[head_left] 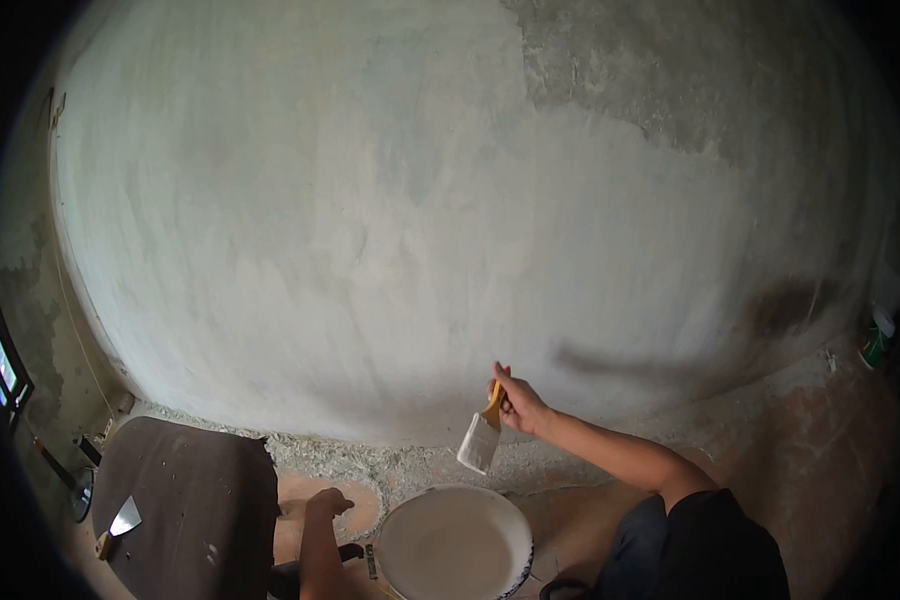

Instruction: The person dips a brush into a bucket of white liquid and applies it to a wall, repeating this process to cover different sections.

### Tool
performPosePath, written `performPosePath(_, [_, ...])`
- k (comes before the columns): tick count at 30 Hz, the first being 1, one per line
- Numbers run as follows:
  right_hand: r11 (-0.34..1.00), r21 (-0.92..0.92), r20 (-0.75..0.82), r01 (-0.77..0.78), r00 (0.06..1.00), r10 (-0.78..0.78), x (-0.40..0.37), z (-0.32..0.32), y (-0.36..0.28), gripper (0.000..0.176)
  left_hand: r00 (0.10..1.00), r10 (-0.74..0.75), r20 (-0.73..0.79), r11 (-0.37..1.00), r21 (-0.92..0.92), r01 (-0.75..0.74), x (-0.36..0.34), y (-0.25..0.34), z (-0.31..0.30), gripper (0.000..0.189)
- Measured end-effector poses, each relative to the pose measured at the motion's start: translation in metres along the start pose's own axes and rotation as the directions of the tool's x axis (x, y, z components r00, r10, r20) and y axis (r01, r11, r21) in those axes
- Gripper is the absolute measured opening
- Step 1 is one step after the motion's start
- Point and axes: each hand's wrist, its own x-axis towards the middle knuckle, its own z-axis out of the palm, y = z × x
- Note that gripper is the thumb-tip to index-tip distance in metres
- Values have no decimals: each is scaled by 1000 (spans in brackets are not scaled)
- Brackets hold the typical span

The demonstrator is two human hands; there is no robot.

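Observation:
My right hand [520, 402] is closed round the yellow handle of a wide paintbrush [481, 442]. The brush hangs bristles down, coated in white, just above the far rim of a round basin [522, 515] that holds pale liquid. Behind the brush stands a wall [410, 250], coated whitish over much of its surface, with a bare darker grey patch at the upper right. Left of the basin, my left hand [328, 502] is held low over the floor; its fingers are too small and dim to make out.
A dark cloth-covered seat [195, 500] at the lower left bears a putty knife [125, 518]. Rough debris [350, 457] runs along the wall's foot. A green container [875, 345] stands at the far right. A dark round-ended object [81, 500] is beyond the seat.

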Motion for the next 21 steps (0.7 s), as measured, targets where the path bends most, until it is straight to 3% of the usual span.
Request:
performPosePath(2, [997, 63, 26, 41, 999, -43, -8, 8, -33, 44, 999, 8, -48, 999, -48, -10, 11, -3, 4, 46])
performPosePath(4, [942, 219, -20, 257, 966, -258, -18, 18, -64, 43, 1000, -10, -28, 999, -47, 8, 18, -1, 7, 46])
performPosePath(5, [906, 306, 73, 292, 942, -328, -21, 15, -78, 38, 999, -6, -36, 998, -55, 4, 21, -1, 9, 46])
performPosePath(8, [790, 450, 42, 416, 874, -484, -35, 21, -123, 28, 1000, 1, -13, 997, -73, -2, 26, 3, 10, 45])
performPosePath(12, [576, 496, 9, 649, 660, -751, -45, 31, -195, 24, 1000, -9, -8, 998, -56, 8, 25, 8, 13, 45])
performPosePath(14, [412, 404, -22, 817, 459, -888, -49, 38, -233, 28, 1000, -5, -12, 998, -56, 5, 22, 13, 10, 45])
performPosePath(17, [129, 73, 9, 989, 128, -992, -54, 50, -291, 31, 998, 31, 58, 999, 16, -32, 10, 19, 5, 53])
performPosePath(21, [-50, -194, 45, 980, -42, -998, -65, 86, -339, 33, 997, 15, 71, 1000, -11, -14, 15, 22, 9, 53])
